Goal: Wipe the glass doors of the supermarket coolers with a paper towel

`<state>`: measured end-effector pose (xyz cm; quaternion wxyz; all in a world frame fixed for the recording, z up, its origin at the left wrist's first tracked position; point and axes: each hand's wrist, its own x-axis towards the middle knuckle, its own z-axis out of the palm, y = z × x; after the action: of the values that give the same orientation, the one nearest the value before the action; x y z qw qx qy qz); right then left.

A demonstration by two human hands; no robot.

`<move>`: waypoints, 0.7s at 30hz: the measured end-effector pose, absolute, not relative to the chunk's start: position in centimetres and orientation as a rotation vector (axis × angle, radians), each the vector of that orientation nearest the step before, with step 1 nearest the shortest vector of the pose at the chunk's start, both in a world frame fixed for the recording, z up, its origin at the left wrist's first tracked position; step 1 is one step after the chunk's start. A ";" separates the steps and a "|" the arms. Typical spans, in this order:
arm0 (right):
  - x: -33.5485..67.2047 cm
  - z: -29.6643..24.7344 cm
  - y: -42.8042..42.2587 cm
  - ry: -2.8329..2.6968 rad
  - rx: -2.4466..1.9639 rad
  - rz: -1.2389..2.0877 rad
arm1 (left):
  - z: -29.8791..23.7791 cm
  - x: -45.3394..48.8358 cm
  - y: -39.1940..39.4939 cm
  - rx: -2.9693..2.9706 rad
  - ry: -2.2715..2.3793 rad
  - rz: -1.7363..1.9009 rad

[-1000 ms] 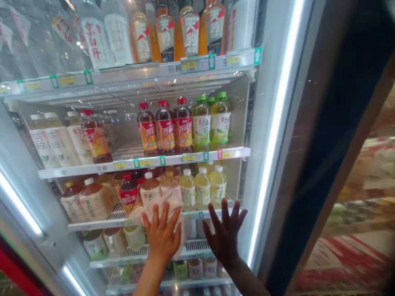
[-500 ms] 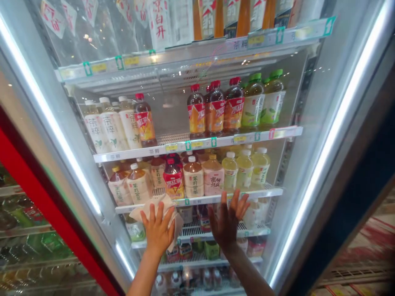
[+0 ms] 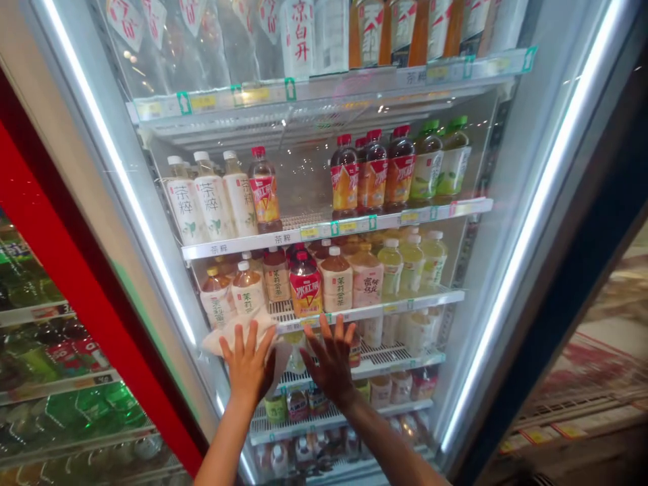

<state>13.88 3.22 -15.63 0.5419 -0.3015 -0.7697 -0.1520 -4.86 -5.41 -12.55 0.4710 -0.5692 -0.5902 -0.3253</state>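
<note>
My left hand [image 3: 248,368] lies flat on the glass door [image 3: 304,182] of a drinks fridge. Its fingers are spread over a pale cloth [image 3: 221,337] and hold it against the pane. The cloth sticks out above and to the left of the fingers. My right hand [image 3: 331,361] rests just to the right of it, in shadow, palm on the same glass, fingers spread and holding nothing. Both hands sit at the height of the third shelf [image 3: 425,298], in front of tea bottles [image 3: 337,287].
Behind the glass, wire shelves carry rows of bottled drinks: white-labelled tea [image 3: 210,202], red-capped dark bottles [image 3: 372,172], green-capped ones [image 3: 445,158]. Lit strips [image 3: 526,223] run down both door edges. A red frame [image 3: 75,270] and another fridge [image 3: 40,378] stand at the left.
Both hands have slid left across the glass with the cloth, and my right hand has come closer to my left. The view has swung left, showing the red frame and neighbouring fridge.
</note>
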 end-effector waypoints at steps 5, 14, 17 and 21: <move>14.5 -10.7 4.9 -1.786 -0.694 -0.392 | -8.6 -4.8 -4.2 -1.304 -1.472 -0.870; 15.3 -2.1 7.3 -1.724 -0.522 -0.487 | -1.2 -2.2 -2.5 -1.285 -1.393 -0.977; 17.0 -1.1 8.5 -1.717 -0.475 -0.502 | -0.1 -0.9 -1.5 -1.263 -1.372 -1.001; 20.7 2.3 10.4 -1.754 -0.426 -0.547 | 1.1 1.6 0.4 -1.325 -1.337 -0.974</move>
<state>20.71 10.45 2.30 0.5875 -0.1826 -0.7526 -0.2347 1.62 0.43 1.09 0.4890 -0.5453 -0.5502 -0.4010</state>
